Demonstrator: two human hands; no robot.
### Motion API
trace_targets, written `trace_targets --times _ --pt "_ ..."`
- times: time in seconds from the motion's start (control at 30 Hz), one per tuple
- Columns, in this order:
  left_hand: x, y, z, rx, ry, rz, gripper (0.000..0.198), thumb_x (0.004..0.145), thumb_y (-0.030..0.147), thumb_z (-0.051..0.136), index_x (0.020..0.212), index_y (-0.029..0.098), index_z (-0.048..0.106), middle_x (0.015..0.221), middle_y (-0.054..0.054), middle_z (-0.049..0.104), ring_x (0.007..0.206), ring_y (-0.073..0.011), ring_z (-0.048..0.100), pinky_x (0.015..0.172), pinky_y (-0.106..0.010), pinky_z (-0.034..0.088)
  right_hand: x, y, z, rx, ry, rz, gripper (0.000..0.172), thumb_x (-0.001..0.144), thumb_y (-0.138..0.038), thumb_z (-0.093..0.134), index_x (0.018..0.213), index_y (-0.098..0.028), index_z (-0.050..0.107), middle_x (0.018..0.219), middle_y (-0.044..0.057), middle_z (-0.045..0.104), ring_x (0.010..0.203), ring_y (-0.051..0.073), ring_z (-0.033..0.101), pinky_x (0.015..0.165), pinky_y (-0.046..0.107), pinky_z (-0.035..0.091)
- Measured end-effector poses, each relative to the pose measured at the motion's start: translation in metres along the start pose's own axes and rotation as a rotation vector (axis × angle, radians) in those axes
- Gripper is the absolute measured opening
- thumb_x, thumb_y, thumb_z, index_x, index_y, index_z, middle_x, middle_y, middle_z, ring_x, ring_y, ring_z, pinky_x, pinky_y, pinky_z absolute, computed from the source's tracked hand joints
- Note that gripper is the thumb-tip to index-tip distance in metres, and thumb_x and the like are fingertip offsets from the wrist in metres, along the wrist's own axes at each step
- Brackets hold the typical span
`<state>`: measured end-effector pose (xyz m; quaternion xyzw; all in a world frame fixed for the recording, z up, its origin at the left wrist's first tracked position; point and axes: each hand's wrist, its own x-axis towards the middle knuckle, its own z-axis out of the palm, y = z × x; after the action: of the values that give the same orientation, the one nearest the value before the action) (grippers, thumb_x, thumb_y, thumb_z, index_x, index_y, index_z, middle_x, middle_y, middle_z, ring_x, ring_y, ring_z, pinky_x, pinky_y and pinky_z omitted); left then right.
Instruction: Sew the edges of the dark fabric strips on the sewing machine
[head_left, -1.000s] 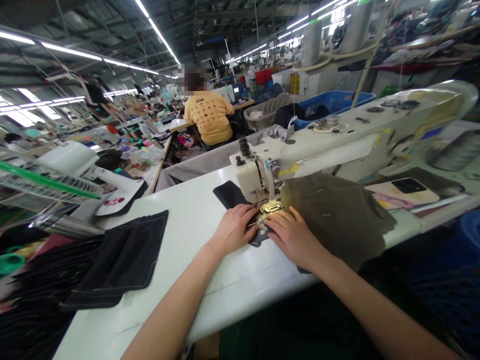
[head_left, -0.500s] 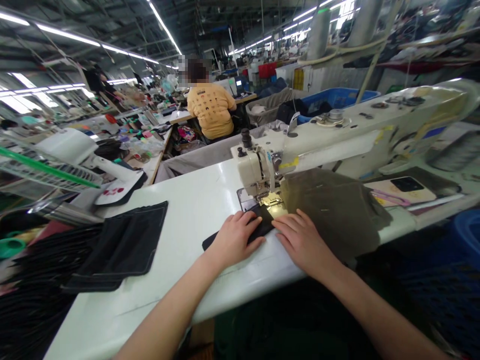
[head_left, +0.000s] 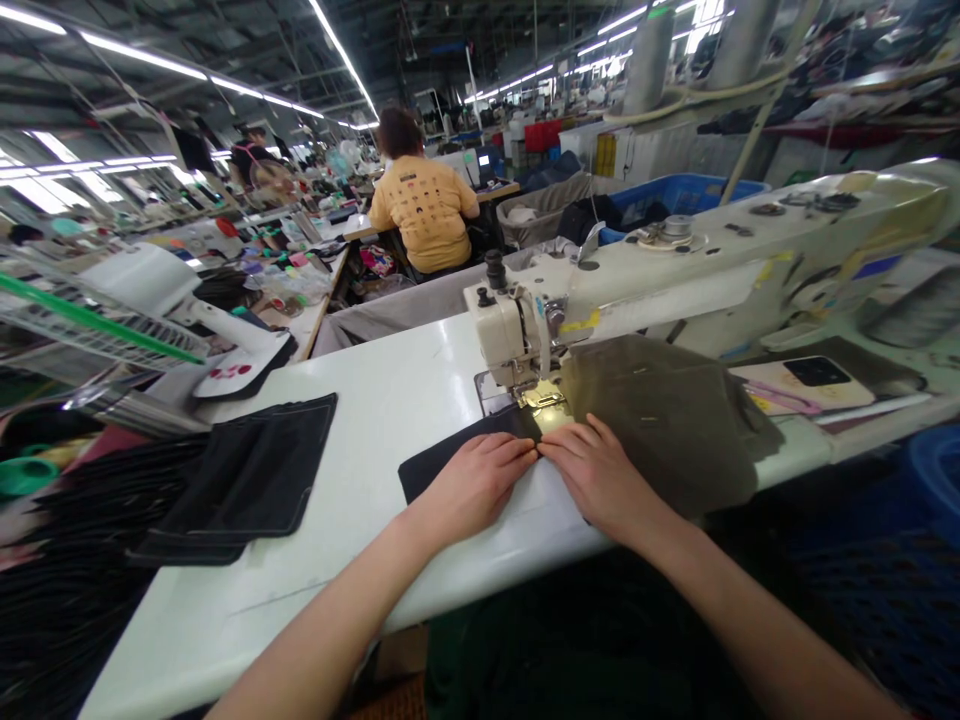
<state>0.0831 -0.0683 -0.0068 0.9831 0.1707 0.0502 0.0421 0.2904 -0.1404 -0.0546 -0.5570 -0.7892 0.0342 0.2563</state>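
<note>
My left hand (head_left: 472, 485) lies flat, fingers stretched out, on a small black fabric piece (head_left: 442, 450) on the white table (head_left: 360, 470). My right hand (head_left: 600, 475) rests flat beside it, fingertips on the edge of an olive-brown fabric piece (head_left: 667, 410) spread to the right. Both sets of fingertips meet just in front of the presser foot (head_left: 541, 398) of the cream sewing machine (head_left: 675, 270). The black piece runs from under the foot toward the left.
A stack of black stitched panels (head_left: 247, 475) lies at the table's left. A phone (head_left: 814, 372) lies on papers at right behind the olive fabric. A person in a yellow shirt (head_left: 424, 210) sits at a further station. Blue bins (head_left: 675, 200) stand behind the machine.
The black piece has been turned and pulled from behind the machine head to lie leftward in front of the foot. Both hands drew back slightly toward me and came together.
</note>
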Motion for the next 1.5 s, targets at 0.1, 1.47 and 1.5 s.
trace_targets --times 0.1,1.47,1.5 --pt "-0.004 -0.001 0.001 -0.012 0.006 -0.003 0.042 0.095 0.012 0.046 0.135 0.019 0.055 0.138 -0.01 0.06 0.126 -0.0243 0.055 0.104 -0.043 0.048 -0.001 0.0 0.002 -0.003 0.007 -0.01 0.036 0.097 -0.011 0.044 0.124 -0.022 0.065 0.121 0.007 0.068 0.116 0.023 0.055 0.115 0.051 0.025" --pt "0.025 -0.066 0.008 0.004 0.142 -0.022 0.033 0.098 0.017 0.043 0.122 0.016 0.065 0.124 -0.011 0.066 0.115 -0.0234 0.06 0.1 -0.04 0.053 0.045 0.01 0.007 -0.162 -0.001 0.008 0.028 0.099 -0.016 0.048 0.118 -0.019 0.067 0.118 0.011 0.066 0.11 0.026 0.054 0.108 0.051 0.034" --pt "0.026 -0.066 0.009 0.001 0.145 -0.023 0.033 0.098 0.017 0.043 0.122 0.016 0.065 0.123 -0.011 0.066 0.115 -0.0232 0.06 0.1 -0.04 0.053 0.043 0.008 0.006 -0.159 0.003 0.01 0.027 0.098 -0.016 0.048 0.118 -0.019 0.067 0.118 0.011 0.066 0.111 0.026 0.054 0.109 0.052 0.033"
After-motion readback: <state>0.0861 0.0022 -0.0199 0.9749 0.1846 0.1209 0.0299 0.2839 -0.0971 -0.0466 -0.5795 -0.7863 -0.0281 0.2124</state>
